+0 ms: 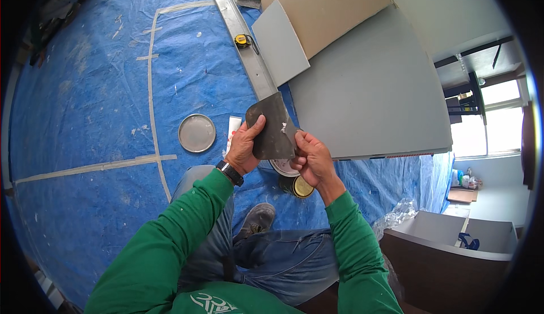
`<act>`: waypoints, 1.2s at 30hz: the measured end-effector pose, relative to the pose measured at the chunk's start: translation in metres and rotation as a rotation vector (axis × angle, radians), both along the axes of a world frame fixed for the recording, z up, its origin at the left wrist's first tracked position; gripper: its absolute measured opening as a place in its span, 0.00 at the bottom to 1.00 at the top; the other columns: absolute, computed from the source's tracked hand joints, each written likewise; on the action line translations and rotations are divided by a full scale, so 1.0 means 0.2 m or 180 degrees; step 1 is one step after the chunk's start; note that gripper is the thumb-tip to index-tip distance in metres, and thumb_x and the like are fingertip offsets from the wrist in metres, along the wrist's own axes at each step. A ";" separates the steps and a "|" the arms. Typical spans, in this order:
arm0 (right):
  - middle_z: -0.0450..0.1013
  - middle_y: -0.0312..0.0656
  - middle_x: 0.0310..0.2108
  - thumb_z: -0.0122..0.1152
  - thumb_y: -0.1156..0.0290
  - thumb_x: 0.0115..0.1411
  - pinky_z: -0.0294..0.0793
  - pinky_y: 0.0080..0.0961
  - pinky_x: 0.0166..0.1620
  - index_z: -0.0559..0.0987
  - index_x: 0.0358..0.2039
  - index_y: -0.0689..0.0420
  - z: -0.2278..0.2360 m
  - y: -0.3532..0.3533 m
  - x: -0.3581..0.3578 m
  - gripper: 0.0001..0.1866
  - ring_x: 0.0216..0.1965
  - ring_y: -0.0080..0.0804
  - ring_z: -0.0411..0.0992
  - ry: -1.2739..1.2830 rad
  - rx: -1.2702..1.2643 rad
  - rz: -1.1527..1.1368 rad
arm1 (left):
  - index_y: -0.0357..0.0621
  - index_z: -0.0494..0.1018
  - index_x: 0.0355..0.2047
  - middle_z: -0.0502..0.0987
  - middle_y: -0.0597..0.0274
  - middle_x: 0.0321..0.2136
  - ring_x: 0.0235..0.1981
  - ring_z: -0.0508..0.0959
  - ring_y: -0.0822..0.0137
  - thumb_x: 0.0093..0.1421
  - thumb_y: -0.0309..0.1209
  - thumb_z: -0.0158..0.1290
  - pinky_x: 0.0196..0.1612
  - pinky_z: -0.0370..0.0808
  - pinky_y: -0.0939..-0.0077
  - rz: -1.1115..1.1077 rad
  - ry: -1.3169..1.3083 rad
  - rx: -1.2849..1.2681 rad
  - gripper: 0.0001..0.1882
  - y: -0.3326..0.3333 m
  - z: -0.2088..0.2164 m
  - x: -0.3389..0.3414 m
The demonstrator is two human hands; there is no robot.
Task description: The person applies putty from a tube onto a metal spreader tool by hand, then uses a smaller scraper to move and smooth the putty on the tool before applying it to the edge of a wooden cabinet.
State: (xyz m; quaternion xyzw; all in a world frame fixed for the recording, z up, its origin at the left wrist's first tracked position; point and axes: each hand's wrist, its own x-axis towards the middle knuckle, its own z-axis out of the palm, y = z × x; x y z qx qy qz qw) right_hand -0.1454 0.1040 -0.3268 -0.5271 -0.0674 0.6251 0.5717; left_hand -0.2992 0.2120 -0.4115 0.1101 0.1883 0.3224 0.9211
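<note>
Between the two hands, above the blue sheet [113, 98], is a flat dark gray plate [269, 132], its long side pointing away from the person. The fingers of the left hand [242, 146] are closed on its left edge, thumb on top. The fingers of the right hand [313, 156] pinch its lower right edge. Neither hand is nearer. It looks thin and scuffed, with a white spot [284, 127].

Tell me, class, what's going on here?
A person in green sleeves holds a thin dark sheet up in both hands: the left hand grips its left side, the right hand its lower right corner. On the blue floor covering lie a round grey disc and a metal channel bearing a yellow tape measure.
</note>
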 end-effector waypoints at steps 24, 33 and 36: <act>0.77 0.50 0.38 0.51 0.71 0.64 0.81 0.38 0.43 0.70 0.42 0.62 0.09 -0.10 0.43 0.10 0.35 0.41 0.81 -0.2485 -0.0293 -0.0618 | 0.34 0.79 0.47 0.76 0.56 0.35 0.37 0.77 0.61 0.58 0.32 0.55 0.35 0.73 0.66 -0.0779 0.2899 0.6897 0.19 -0.63 0.21 0.00; 0.74 0.41 0.33 0.55 0.73 0.63 0.77 0.28 0.35 0.73 0.43 0.60 0.28 -0.11 0.36 0.09 0.30 0.26 0.73 -0.3140 -0.0113 -0.0691 | 0.42 0.80 0.39 0.77 0.58 0.32 0.35 0.79 0.59 0.58 0.33 0.56 0.33 0.74 0.64 -0.1330 0.2592 0.6935 0.11 -0.70 0.15 -0.02; 0.74 0.37 0.31 0.60 0.70 0.63 0.76 0.25 0.34 0.75 0.45 0.62 0.34 -0.09 0.34 0.12 0.29 0.23 0.72 -0.3809 -0.0399 -0.0496 | 0.45 0.76 0.37 0.80 0.56 0.32 0.34 0.83 0.53 0.59 0.31 0.55 0.32 0.77 0.56 -0.2011 0.2510 0.6347 0.07 -0.66 0.03 -0.02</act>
